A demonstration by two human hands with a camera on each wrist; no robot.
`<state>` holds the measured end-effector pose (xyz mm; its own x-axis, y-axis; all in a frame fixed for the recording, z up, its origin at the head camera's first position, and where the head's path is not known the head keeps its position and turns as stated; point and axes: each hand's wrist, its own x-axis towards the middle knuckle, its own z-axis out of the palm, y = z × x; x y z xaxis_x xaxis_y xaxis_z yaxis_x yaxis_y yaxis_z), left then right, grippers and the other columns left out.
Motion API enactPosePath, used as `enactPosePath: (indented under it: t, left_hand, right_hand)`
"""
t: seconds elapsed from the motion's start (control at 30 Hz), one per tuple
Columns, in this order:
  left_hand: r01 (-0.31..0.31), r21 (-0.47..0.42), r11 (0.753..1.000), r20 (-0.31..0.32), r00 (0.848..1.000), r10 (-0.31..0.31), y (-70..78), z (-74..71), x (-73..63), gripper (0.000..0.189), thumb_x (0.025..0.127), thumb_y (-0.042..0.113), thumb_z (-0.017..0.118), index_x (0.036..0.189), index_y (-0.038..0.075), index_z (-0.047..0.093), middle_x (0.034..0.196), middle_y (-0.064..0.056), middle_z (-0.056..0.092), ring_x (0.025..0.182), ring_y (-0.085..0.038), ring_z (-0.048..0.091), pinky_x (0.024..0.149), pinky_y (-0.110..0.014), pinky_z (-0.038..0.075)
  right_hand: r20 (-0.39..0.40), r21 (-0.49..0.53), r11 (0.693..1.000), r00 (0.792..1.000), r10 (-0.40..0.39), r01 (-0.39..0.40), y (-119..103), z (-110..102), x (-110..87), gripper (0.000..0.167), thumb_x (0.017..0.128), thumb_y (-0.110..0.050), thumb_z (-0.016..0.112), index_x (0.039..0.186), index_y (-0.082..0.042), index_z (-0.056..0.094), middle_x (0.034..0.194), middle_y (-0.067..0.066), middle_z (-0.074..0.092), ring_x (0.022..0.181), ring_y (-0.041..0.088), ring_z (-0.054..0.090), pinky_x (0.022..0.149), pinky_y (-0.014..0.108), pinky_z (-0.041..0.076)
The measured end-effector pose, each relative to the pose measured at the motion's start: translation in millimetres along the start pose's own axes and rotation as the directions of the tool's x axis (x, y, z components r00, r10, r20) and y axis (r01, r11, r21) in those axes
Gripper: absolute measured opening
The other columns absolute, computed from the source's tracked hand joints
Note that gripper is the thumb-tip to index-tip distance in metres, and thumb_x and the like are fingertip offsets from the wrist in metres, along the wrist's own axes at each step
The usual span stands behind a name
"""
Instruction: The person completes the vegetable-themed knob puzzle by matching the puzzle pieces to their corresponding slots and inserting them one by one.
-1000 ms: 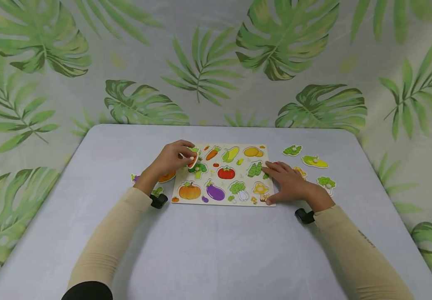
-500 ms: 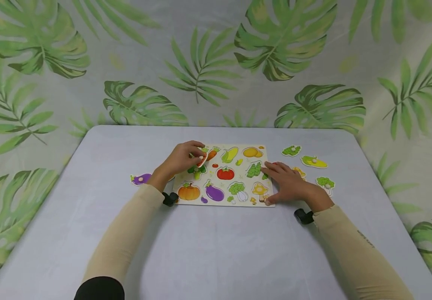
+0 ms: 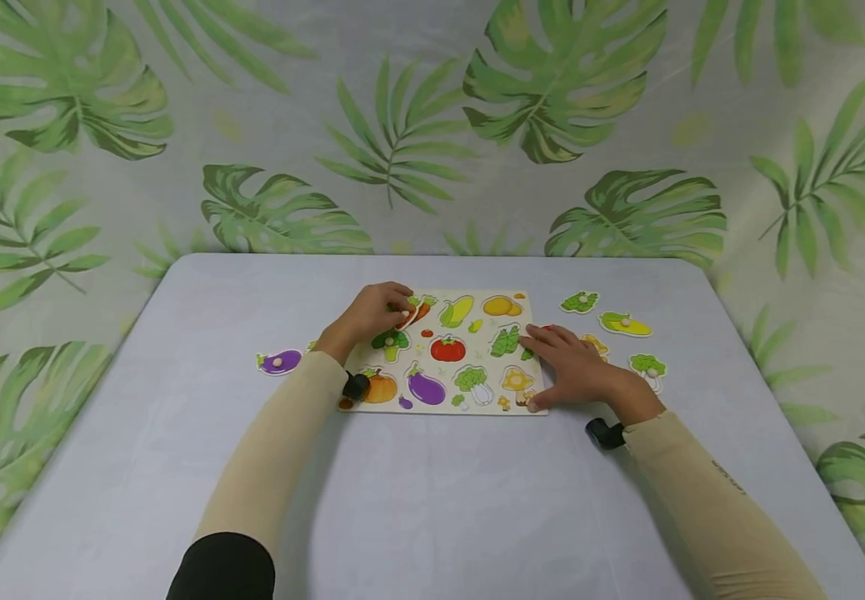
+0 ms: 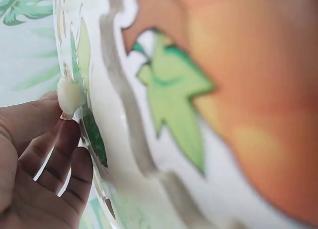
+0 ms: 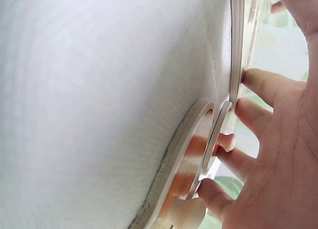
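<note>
Orange-red puzzle piece (image 3: 408, 317), probably the carrot, sits at our left fingertips, over the far left part of the puzzle board (image 3: 496, 367). Our left hand (image 3: 368, 315) pinches its white knob (image 4: 71, 96) between thumb and finger, with the other fingers loosely bent; we cannot tell whether the piece touches the board. Our right hand (image 3: 578, 367) grips nothing that we can see: its fingers are spread, with tips resting at the board's right edge.

We judge the work to be at an early stage. No knob shows on any uncovered picture between our two sets of fingers, so we take those places as unfilled. Several pieces lie loose on the desk (image 3: 432, 500): an eggplant piece (image 3: 280, 362) left of our left fingers; a mushroom piece (image 3: 594, 342) and a red piece (image 3: 547, 327) partly hidden just behind our right fingers; a green leafy piece (image 3: 579, 302) and a yellow piece (image 3: 624, 323) beyond them; and a bok choy piece (image 3: 646, 365) to their right.
</note>
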<state>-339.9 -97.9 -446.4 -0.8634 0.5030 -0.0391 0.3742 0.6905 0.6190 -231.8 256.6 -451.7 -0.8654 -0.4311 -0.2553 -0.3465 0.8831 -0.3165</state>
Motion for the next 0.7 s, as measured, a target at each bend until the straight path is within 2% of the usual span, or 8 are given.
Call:
enactPosePath:
  t: [0.33,0.7]
  left_hand:
    - [0.053,-0.022,0.998,-0.009,0.999,-0.054,0.2,3.3,10.9,0.023,0.095,0.011,0.062,0.113,0.004,0.075,0.137,-0.011,0.061,0.125,-0.031,0.059,0.105,-0.043,0.05]
    - [0.097,-0.061,0.993,-0.011,0.995,-0.098,5.3,8.2,17.2,0.023,0.094,0.012,0.064,0.112,0.005,0.075,0.134,-0.009,0.062,0.124,-0.029,0.058,0.106,-0.041,0.05]
  right_hand:
    - [-0.003,0.004,1.0,1.0,0.002,-0.002,1,1,0.4,0.111,0.07,-0.064,0.08,0.158,-0.02,0.029,0.167,0.009,0.019,0.152,0.042,0.013,0.109,0.078,0.02]
    - [0.0,0.001,1.0,1.0,0.004,-0.004,0,-1,-1.1,0.11,0.07,-0.063,0.08,0.158,-0.02,0.028,0.167,0.009,0.018,0.153,0.042,0.012,0.109,0.078,0.018]
